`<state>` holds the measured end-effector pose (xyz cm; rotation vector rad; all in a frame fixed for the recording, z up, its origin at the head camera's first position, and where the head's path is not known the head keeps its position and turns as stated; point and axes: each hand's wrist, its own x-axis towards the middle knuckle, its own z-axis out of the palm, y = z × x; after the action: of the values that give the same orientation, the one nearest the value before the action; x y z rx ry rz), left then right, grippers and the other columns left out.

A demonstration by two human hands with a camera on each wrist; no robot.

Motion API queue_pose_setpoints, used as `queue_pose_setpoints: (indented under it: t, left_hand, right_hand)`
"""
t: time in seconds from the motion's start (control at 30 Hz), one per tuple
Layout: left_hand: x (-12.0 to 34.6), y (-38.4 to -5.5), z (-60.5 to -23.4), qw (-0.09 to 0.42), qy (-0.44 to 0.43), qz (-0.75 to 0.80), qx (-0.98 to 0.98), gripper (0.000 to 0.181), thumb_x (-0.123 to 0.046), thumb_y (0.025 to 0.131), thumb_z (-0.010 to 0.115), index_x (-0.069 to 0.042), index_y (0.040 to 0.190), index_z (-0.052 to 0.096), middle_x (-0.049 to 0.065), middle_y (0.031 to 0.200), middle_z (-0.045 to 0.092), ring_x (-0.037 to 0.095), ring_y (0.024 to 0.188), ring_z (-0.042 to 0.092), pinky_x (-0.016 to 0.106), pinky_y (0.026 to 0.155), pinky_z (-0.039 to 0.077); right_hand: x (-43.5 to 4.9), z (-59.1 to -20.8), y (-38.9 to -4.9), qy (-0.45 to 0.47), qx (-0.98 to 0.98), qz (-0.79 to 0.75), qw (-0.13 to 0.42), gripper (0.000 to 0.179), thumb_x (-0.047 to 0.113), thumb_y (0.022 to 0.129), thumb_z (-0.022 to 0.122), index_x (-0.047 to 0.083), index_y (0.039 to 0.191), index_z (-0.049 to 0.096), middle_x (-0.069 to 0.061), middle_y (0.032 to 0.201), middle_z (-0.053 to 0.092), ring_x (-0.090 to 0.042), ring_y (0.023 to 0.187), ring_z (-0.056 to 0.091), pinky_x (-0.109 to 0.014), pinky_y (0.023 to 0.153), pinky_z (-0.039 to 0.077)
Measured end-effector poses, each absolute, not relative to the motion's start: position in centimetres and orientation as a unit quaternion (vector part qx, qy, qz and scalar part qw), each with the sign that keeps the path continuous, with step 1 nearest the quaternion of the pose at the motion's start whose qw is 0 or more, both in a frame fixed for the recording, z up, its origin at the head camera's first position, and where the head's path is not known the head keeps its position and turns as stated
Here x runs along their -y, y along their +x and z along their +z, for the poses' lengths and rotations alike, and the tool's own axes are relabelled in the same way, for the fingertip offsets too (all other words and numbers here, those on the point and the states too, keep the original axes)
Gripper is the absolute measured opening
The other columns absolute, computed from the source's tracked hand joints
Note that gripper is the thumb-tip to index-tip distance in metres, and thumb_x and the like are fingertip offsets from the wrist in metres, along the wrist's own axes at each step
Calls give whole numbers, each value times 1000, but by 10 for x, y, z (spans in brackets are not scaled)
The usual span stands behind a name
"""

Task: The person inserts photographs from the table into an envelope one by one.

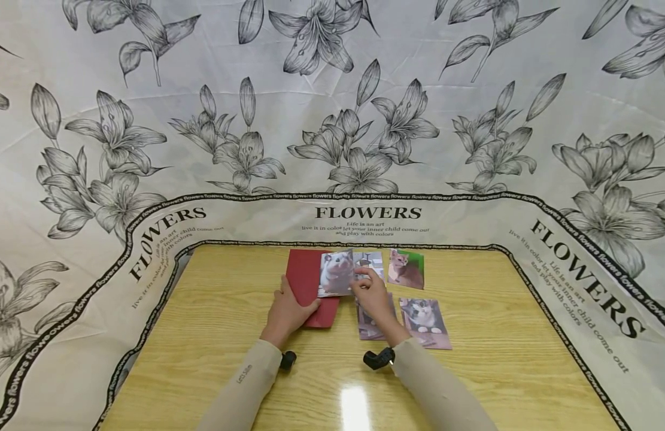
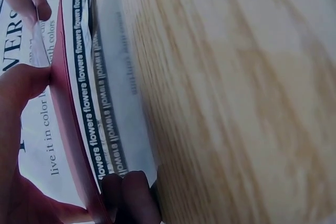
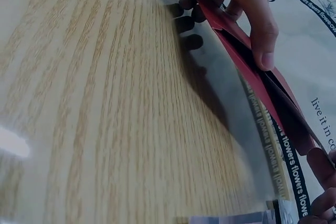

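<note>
My left hand (image 1: 290,310) grips a red envelope (image 1: 301,270) by its sides, thumb on the near face and fingers behind. In the right wrist view the envelope (image 3: 247,72) is held above the table, its mouth parted in a dark slit beside the left thumb. A picture card of a pale mouse-like animal (image 1: 335,274) overlaps the envelope's right side in the head view. My right hand (image 1: 374,297) pinches this card at its right edge. In the right wrist view, only part of the right hand (image 3: 321,187) shows, holding the card's thin edge.
Right of the hands lie several picture cards: a cat on green (image 1: 407,269), a kitten with white paws (image 1: 425,320), one under the right forearm (image 1: 369,328), and one behind the right hand (image 1: 372,260). A floral cloth (image 1: 364,221) rises behind the wooden table (image 1: 230,287).
</note>
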<state>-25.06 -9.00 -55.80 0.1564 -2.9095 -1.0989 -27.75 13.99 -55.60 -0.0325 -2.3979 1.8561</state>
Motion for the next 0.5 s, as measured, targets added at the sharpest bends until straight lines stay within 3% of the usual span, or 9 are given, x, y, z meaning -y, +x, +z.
queue_pose_setpoints:
  t: [0.17, 0.4, 0.5]
  left_hand:
    - [90, -250, -557, 14, 49, -351, 935, 123, -58, 88, 82, 7, 168, 15, 41, 145, 49, 51, 116, 65, 60, 95, 56]
    - [91, -251, -557, 15, 46, -354, 934, 123, -57, 88, 82, 8, 167, 15, 41, 142, 50, 51, 115, 65, 60, 94, 56]
    - [91, -251, -557, 16, 45, -356, 933, 123, -57, 88, 82, 9, 167, 15, 41, 142, 50, 50, 115, 65, 60, 94, 56]
  right_hand:
    - [-131, -557, -280, 10, 798, 599, 61, 37, 7, 101, 73, 3, 136, 66, -14, 88, 78, -39, 70, 66, -26, 56, 44]
    - [-120, -559, -284, 15, 804, 592, 52, 35, 9, 101, 73, 4, 136, 66, -12, 87, 78, -17, 58, 56, -25, 54, 43]
    - [-116, -558, -284, 12, 811, 583, 48, 35, 10, 101, 73, 5, 135, 67, -11, 90, 77, -14, 57, 55, -26, 53, 43]
